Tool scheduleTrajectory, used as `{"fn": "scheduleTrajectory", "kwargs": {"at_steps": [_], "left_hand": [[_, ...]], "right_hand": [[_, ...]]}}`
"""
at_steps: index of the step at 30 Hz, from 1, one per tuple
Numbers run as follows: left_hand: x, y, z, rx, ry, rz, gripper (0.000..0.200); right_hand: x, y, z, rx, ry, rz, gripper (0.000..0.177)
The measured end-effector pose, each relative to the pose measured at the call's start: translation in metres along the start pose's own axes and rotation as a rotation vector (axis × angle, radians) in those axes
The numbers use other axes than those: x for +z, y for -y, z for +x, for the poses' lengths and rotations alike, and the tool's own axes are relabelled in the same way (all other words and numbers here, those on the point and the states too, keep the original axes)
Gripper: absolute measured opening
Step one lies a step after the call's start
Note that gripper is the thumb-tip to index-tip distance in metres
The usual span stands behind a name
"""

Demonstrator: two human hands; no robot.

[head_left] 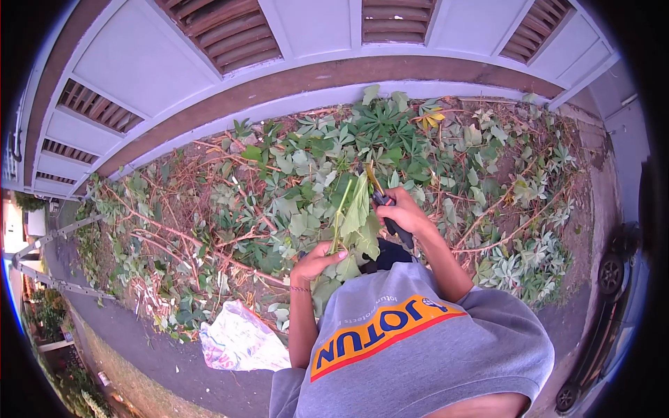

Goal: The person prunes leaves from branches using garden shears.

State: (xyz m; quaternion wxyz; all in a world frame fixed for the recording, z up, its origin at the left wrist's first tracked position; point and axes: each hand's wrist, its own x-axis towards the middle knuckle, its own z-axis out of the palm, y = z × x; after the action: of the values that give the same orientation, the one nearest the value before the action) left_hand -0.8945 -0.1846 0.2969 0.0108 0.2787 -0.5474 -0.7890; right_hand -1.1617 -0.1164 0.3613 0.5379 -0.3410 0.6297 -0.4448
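Mid-frame, the left hand (320,262) pinches a leafy stem (341,214); the right hand (405,211) clasps shears (375,182)! Best angled clear of the left.

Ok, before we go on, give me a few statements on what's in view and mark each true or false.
1. The left hand holds a leafy stem. True.
2. The right hand is empty. False: the right hand grips a dark-handled cutting tool.
3. The white bag lies to the person's right. False: the white bag is on the left.
4. Leaves and branches lie along the wall. True.
5. The grey shirt is plain. False: the grey shirt bears printed lettering.
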Motion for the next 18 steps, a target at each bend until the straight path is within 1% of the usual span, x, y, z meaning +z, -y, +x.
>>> {"fn": "scheduleTrajectory", "kwargs": {"at_steps": [1, 2, 4, 5, 6, 7, 8, 9, 10, 11, 12, 13, 14, 16, 17, 18], "left_hand": [[0.001, -0.003, -0.004, 0.04, -0.083, 0.033, 0.027], [-0.001, -0.006, -0.007, 0.038, -0.074, 0.036, 0.027], [-0.006, -0.022, -0.014, -0.045, -0.197, -0.095, 0.029], [-0.007, -0.029, -0.017, -0.054, -0.23, -0.041, 0.032], [-0.009, -0.03, -0.016, -0.056, -0.23, -0.039, 0.032], [-0.011, -0.031, -0.016, 0.012, -0.223, 0.039, 0.032], [-0.013, -0.033, -0.014, 0.083, -0.215, 0.119, 0.033], [-0.012, -0.042, -0.015, 0.082, -0.28, 0.169, 0.035], [-0.019, -0.043, -0.013, 0.088, -0.284, 0.173, 0.035], [-0.031, -0.042, -0.013, 0.084, -0.37, 0.136, 0.038], [-0.041, -0.044, -0.014, 0.079, -0.457, 0.099, 0.041], [-0.046, -0.058, -0.015, 0.143, -0.53, 0.2, 0.046], [-0.051, -0.069, -0.016, 0.146, -0.542, 0.197, 0.046], [-0.054, -0.09, -0.019, 0.132, -0.663, 0.244, 0.043], [-0.037, -0.116, -0.025, 0.096, -0.727, 0.272, 0.044], [-0.036, -0.116, -0.022, 0.092, -0.73, 0.268, 0.044]], "right_hand": [[-0.002, -0.003, 0.0, 0.018, -0.017, -0.007, 0.017], [-0.004, -0.005, -0.001, 0.02, -0.027, -0.004, 0.017], [-0.005, -0.007, 0.001, 0.03, -0.108, -0.174, 0.024], [-0.005, -0.007, 0.001, 0.029, -0.108, -0.171, 0.024], [-0.005, -0.007, 0.002, 0.018, -0.125, -0.24, 0.028], [-0.004, -0.007, 0.002, 0.006, -0.141, -0.309, 0.032], [-0.004, -0.007, 0.002, 0.003, -0.142, -0.308, 0.032], [-0.003, -0.005, 0.003, -0.032, -0.15, -0.361, 0.034], [-0.003, -0.002, 0.003, -0.067, -0.156, -0.416, 0.035], [-0.004, 0.002, 0.002, -0.059, -0.156, -0.48, 0.035], [-0.003, 0.003, 0.002, -0.066, -0.151, -0.481, 0.035], [-0.003, 0.003, 0.002, -0.052, -0.162, -0.473, 0.036], [-0.004, 0.002, 0.001, -0.037, -0.169, -0.467, 0.036], [-0.003, -0.003, 0.005, -0.021, -0.135, -0.474, 0.035], [-0.001, -0.005, 0.007, -0.071, -0.056, -0.477, 0.035], [0.003, -0.004, 0.006, -0.117, 0.021, -0.478, 0.035]]}}
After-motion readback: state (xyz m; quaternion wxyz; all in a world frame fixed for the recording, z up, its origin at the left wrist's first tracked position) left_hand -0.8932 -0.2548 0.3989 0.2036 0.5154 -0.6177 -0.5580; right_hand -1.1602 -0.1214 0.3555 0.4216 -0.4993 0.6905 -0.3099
